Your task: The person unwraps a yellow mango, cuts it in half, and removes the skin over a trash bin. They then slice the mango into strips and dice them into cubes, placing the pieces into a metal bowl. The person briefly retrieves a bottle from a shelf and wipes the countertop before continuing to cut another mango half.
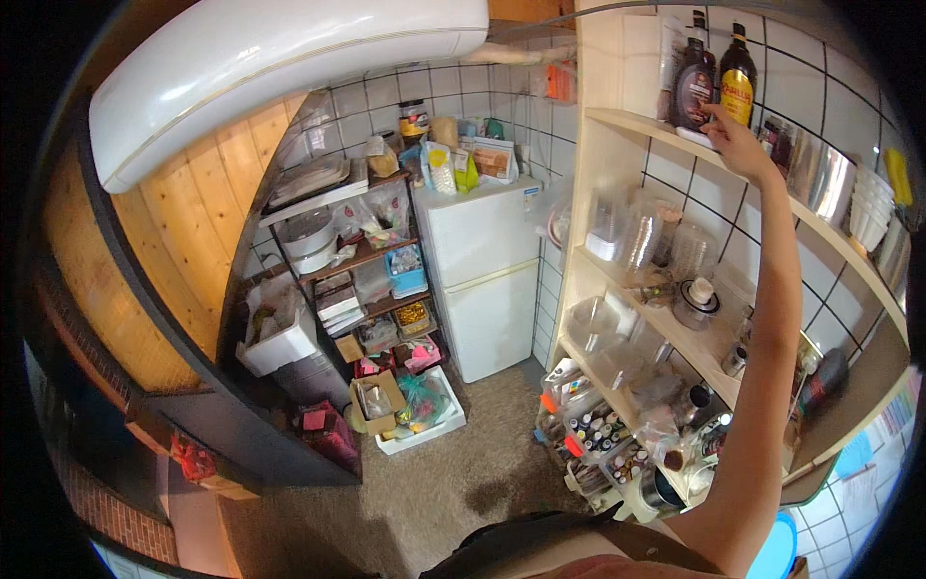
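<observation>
My right hand (736,145) is raised to the upper shelf (636,124) of a pale wooden rack, its fingers bent. The fingertips are at the lower part of a dark brown bottle (694,90) with a dark label; whether they grip it is unclear. Just below them, a small white flat item (696,137) lies at the shelf's front edge. A Kahlúa bottle (736,76) with a yellow label stands to the right, partly behind the hand. My left hand is out of view.
Lower rack levels hold clear plastic cups (694,250), a lidded glass jar (697,304) and bins of small bottles (597,434). White paper-like cups (870,210) are stacked further right. A white refrigerator (485,289) stands ahead, beside a loaded shelf unit (391,307). A white air conditioner (289,72) hangs overhead.
</observation>
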Motion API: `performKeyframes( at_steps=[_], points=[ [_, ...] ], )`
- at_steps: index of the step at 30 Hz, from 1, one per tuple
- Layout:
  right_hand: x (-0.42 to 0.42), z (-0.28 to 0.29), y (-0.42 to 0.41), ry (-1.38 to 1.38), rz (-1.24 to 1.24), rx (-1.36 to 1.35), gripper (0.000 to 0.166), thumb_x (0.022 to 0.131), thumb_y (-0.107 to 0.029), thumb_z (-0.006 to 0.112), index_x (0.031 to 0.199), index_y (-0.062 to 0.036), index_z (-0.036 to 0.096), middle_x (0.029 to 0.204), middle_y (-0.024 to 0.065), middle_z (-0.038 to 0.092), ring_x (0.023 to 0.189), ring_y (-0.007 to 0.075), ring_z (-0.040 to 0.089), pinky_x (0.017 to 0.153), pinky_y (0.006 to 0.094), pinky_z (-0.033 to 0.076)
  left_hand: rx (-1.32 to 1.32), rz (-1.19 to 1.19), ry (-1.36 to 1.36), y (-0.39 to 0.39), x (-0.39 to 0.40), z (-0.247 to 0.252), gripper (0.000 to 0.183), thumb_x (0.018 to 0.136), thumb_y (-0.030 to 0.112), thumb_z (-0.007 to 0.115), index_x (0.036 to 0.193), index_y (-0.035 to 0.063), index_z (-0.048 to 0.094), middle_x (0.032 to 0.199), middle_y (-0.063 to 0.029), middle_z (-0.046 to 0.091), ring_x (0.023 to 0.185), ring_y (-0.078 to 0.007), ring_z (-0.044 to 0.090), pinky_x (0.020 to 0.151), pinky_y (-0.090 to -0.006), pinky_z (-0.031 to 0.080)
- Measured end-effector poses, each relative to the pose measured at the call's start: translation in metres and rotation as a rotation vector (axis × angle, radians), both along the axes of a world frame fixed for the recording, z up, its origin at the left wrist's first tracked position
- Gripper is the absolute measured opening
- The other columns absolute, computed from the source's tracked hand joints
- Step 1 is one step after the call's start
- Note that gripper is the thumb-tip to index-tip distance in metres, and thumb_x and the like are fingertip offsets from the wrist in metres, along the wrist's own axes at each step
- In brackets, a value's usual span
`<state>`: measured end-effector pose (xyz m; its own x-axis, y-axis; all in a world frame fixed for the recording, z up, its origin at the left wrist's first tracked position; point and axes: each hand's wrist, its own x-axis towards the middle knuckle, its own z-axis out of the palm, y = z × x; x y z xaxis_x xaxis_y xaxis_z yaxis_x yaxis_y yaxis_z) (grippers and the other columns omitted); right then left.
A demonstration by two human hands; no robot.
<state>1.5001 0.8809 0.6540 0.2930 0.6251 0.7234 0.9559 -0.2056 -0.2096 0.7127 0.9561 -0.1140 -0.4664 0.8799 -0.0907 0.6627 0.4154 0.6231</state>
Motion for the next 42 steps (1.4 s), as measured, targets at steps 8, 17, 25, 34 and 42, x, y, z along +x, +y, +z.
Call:
performKeyframes(
  at_steps=[8, 17, 25, 34, 42],
  points=[
    [0.02, 0.0, 0.006, -0.05, -0.023, -0.102, 0.045, 0.093, -0.009, 0.063, 0.136, -0.0065, 0.051, 0.109, 0.0094, 0.065, 0.102, 0.0212, 0.062, 0.092, 0.0341, 0.048, -0.006, 0.043, 0.002, -0.01, -0.002, 0.0, 0.035, 0.085, 0.018, 0.068, 0.112, -0.0025, 0.058, 0.091, -0.0137, 0.063, 0.077, -0.0288, 0.062, 0.067, -0.0415, 0.051],
    [-0.033, 0.001, 0.002, -0.606, 0.041, 0.197, 0.05, 0.085, -0.01, 0.074, 0.128, -0.0071, 0.05, 0.11, 0.0145, 0.07, 0.105, 0.0371, 0.064, 0.087, 0.0438, 0.051, 0.008, 0.025, 0.025, -0.002, 0.004, 0.001, 0.036, 0.085, 0.02, 0.069, 0.111, -0.0026, 0.058, 0.091, -0.0146, 0.063, 0.077, -0.0301, 0.062, 0.068, -0.0424, 0.051],
    [-0.049, -0.005, -0.003, -0.766, 0.008, 0.285, 0.038, 0.087, -0.015, 0.074, 0.12, -0.0076, 0.058, 0.108, 0.0125, 0.068, 0.1, 0.0338, 0.064, 0.083, 0.0425, 0.053, 0.014, 0.023, 0.016, 0.002, 0.009, -0.004, 0.037, 0.085, 0.021, 0.069, 0.111, -0.0027, 0.058, 0.092, -0.0154, 0.064, 0.078, -0.0313, 0.063, 0.068, -0.0432, 0.051],
    [-0.048, -0.006, -0.001, -0.814, 0.019, 0.331, 0.035, 0.088, -0.018, 0.073, 0.119, -0.0087, 0.061, 0.109, 0.0122, 0.067, 0.1, 0.033, 0.064, 0.084, 0.0414, 0.054, 0.022, 0.034, 0.017, -0.002, 0.007, -0.004, 0.038, 0.085, 0.023, 0.07, 0.111, -0.0027, 0.058, 0.092, -0.0162, 0.064, 0.078, -0.0326, 0.063, 0.069, -0.0441, 0.051],
    [-0.058, -0.006, -0.007, -0.801, 0.001, 0.277, 0.034, 0.088, -0.017, 0.073, 0.119, -0.009, 0.06, 0.11, 0.0127, 0.067, 0.101, 0.0332, 0.065, 0.085, 0.0418, 0.053, 0.029, 0.063, 0.01, -0.014, 0.0, -0.007, 0.039, 0.085, 0.024, 0.07, 0.111, -0.0028, 0.058, 0.092, -0.017, 0.065, 0.078, -0.0338, 0.063, 0.069, -0.0449, 0.051]
  ],
)
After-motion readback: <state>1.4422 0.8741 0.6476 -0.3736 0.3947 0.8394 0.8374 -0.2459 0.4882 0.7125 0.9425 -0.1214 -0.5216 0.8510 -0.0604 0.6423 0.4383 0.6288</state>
